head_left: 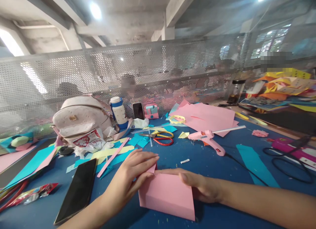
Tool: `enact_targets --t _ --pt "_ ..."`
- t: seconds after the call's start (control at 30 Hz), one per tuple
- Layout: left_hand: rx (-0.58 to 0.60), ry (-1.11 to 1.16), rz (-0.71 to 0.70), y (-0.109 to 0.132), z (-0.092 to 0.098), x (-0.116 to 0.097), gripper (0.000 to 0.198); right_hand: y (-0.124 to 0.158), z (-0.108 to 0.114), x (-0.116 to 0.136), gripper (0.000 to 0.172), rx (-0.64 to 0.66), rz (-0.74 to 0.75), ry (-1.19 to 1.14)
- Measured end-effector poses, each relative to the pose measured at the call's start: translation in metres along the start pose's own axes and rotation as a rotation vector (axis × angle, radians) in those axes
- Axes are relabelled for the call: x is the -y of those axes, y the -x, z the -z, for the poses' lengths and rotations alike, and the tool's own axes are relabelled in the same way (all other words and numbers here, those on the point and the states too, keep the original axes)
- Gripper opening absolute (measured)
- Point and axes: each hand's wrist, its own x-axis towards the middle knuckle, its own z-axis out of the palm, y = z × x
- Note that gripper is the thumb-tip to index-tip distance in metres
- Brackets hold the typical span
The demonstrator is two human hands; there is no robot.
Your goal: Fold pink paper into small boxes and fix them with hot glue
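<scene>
A folded piece of pink paper [168, 192] is held just above the blue table, near its front. My left hand [135, 171] grips its upper left corner, thumb in front and fingers over the top, where a small flap stands up. On the right side my right hand [197, 183] pinches the sheet, its thumb on the front face and its other fingers hidden behind. Beyond the hands lie scissors [164, 138] with red and yellow handles and a pink hot glue gun [207, 140] holding a clear glue stick.
To the left are a black phone [77, 191], a snack wrapper [34, 193] and a pale backpack [80, 118]. A bottle [118, 112] stands behind. Pink sheets [207, 115] are piled at the back. Blue paper [255, 163] and a magenta power strip [293, 150] with a cable lie rightward.
</scene>
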Motion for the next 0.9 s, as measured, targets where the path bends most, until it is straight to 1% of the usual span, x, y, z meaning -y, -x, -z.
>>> enact_targets --t 0.07,0.23,0.33,0.43,0.53,0.63,0.77,0.83,0.9 --pt "0.018 -0.038 -0.023 0.0 0.0 -0.001 0.042 0.001 0.0 -0.001 0.067 0.011 -0.027 -0.043" --pt "0.073 -0.088 -0.054 0.001 0.0 -0.006 0.043 0.002 -0.003 -0.001 0.076 0.03 -0.053 0.014" --pt "0.09 -0.116 -0.068 0.002 0.0 -0.009 0.044 0.001 -0.007 0.001 0.078 0.059 -0.062 0.02" --pt "0.062 -0.12 -0.072 0.003 0.0 -0.01 0.04 0.0 -0.009 0.003 0.079 0.076 -0.047 0.035" --pt "-0.015 -0.054 -0.074 0.005 -0.002 -0.01 0.037 -0.001 -0.009 0.007 0.079 0.064 -0.019 0.15" --pt "-0.084 0.126 -0.005 0.005 -0.006 -0.01 0.034 -0.001 -0.01 0.012 0.078 0.056 -0.009 0.257" --pt "-0.139 0.381 0.159 0.004 -0.014 -0.008 0.028 -0.003 -0.011 0.015 0.079 0.074 0.008 0.26" --pt "-0.161 0.458 0.218 0.004 -0.017 -0.006 0.025 -0.006 -0.011 0.014 0.077 0.071 0.027 0.192" --pt "-0.176 0.5 0.294 0.004 -0.02 -0.004 0.024 -0.009 -0.01 0.011 0.075 0.047 0.007 0.026"
